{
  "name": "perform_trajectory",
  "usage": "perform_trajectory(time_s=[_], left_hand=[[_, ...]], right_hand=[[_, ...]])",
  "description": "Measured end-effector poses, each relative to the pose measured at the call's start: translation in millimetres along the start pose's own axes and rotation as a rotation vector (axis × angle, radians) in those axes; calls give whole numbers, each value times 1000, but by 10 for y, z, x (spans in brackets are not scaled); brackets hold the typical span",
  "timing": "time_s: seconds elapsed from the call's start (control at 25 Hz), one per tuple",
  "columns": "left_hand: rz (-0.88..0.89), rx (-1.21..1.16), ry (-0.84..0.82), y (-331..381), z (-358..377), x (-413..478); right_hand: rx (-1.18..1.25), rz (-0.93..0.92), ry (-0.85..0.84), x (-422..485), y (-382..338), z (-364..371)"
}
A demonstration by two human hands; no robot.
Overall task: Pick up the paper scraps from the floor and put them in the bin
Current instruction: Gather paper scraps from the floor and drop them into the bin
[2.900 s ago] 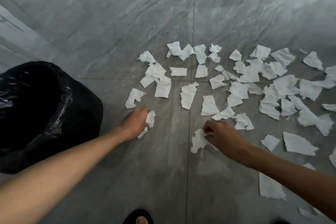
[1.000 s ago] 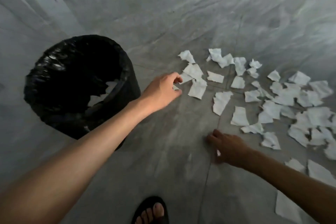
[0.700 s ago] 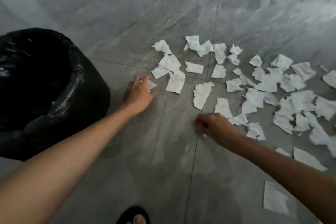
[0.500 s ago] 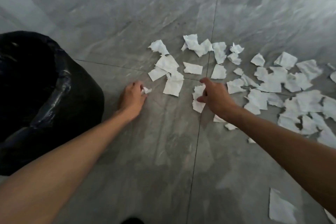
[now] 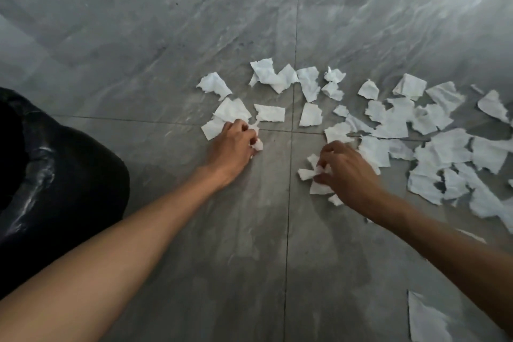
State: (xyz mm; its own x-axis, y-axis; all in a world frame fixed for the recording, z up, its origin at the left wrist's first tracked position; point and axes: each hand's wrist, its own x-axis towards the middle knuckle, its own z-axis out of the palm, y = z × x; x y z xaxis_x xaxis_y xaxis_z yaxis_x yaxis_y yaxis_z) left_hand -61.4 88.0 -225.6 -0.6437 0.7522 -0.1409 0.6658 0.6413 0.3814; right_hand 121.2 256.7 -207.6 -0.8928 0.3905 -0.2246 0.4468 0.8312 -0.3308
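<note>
White torn paper scraps (image 5: 394, 122) lie scattered on grey tile floor (image 5: 155, 44), mostly right. Left hand (image 5: 231, 147) grip clamped on crumpled scrap (image 5: 257, 145); right hand (image 5: 347, 172) grip pinching a few scraps, likely gathering handfuls to save trips. Black-lined bin (image 5: 72, 175) sits close at left for quick drops.

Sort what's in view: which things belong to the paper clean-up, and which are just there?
Part of the job:
- paper scraps scattered on the floor
- bin with a black liner, at the left
- left hand, gripping crumpled scraps
- right hand, pinching scraps

Just there:
- grey floor tiles
</note>
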Motion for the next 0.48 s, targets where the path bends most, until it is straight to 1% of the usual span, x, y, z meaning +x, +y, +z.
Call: perform_trajectory(time_s=[0.08, 0.16, 0.28, 0.36, 0.4, 0.48], left_hand=[[37, -51, 45, 18, 20, -54], [63, -141, 70, 37, 0, -128], [11, -245, 186, 2, -99, -168], [-124, -252, 247, -129, -164, -79], [-227, -234, 245, -223, -187, -14], [-401, -178, 183, -401, -199, 68]], right_hand=[[-8, -30, -46, -46, -12, 101], [85, -54, -22, 0, -35, 153], [192, -22, 20, 58, -73, 163], [254, -14, 76, 70, -113, 136], [281, -12, 100, 74, -147, 115], [331, 4, 123, 82, -205, 67]])
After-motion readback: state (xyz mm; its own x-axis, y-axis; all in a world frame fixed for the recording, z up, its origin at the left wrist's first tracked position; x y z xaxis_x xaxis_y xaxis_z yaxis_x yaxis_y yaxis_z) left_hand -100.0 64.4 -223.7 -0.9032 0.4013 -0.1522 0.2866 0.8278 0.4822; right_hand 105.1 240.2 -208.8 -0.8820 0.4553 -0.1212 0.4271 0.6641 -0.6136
